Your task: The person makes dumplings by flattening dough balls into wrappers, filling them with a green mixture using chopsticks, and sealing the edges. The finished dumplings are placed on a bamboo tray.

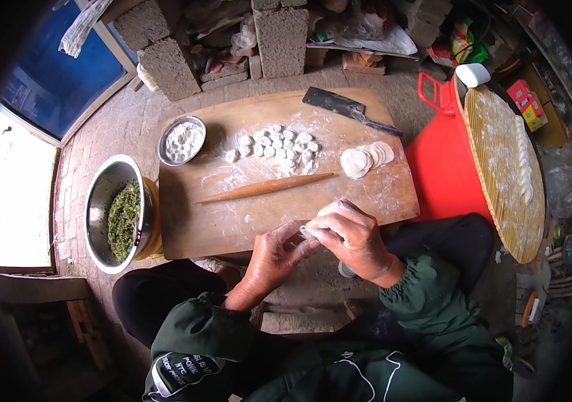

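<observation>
Both hands meet over the near edge of a wooden board (205, 226) and pinch a small dumpling (308, 233) mostly hidden by the fingers. My left hand (278, 254) cups it from the left. From the right, my right hand (353, 238) presses its edge between thumb and fingers. A tapered wooden rolling pin (265, 188) lies across the board just beyond. Behind it are several floured dough pieces (277, 143). Round flat dough wrappers (353, 162) overlap in a stack on the right. At the board's left corner sits a metal bowl of flour (183, 140).
A cleaver (333, 103) lies at the board's far right. On the left stands a steel basin (96, 221) of chopped green filling (124, 221). To the right, a slatted tray (497, 176) bearing a row of dumplings (524, 161) rests over a red plastic tub (441, 171).
</observation>
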A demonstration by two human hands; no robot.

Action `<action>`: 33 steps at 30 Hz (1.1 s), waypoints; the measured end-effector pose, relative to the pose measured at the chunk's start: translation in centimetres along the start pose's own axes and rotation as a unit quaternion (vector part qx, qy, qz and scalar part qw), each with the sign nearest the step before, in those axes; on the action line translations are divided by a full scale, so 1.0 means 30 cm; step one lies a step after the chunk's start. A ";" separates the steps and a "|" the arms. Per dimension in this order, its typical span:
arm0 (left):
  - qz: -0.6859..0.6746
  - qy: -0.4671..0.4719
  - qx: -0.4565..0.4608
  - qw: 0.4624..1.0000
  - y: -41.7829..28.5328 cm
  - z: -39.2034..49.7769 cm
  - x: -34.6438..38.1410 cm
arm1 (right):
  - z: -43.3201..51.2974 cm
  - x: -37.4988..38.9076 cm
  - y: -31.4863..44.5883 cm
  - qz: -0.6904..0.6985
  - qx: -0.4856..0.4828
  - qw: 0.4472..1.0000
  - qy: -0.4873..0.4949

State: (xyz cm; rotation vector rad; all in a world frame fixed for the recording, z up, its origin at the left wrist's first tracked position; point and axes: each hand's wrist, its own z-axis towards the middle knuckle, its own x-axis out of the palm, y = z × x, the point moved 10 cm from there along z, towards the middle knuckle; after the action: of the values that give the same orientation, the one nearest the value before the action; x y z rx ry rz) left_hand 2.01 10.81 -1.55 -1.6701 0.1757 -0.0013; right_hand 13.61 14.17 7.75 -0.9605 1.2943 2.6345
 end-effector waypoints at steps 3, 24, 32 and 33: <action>0.009 -0.007 0.015 1.000 0.000 0.007 -0.003 | -0.003 0.003 -0.001 -0.009 0.010 1.000 0.017; 0.063 0.010 0.029 0.998 -0.017 0.010 -0.001 | 0.008 0.008 0.005 -0.002 -0.011 1.000 0.008; 0.051 0.009 -0.002 0.999 0.008 0.010 0.001 | 0.008 0.011 -0.011 0.006 0.022 1.000 0.008; 0.058 0.010 0.002 0.998 0.006 0.012 0.000 | 0.009 0.010 -0.010 0.005 0.019 1.000 0.004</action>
State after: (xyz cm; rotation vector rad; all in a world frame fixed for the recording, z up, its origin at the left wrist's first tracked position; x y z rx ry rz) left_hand 2.03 11.14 -1.77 -1.6537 0.2870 0.0686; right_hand 13.33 14.49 7.50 -0.9636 1.3494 2.6048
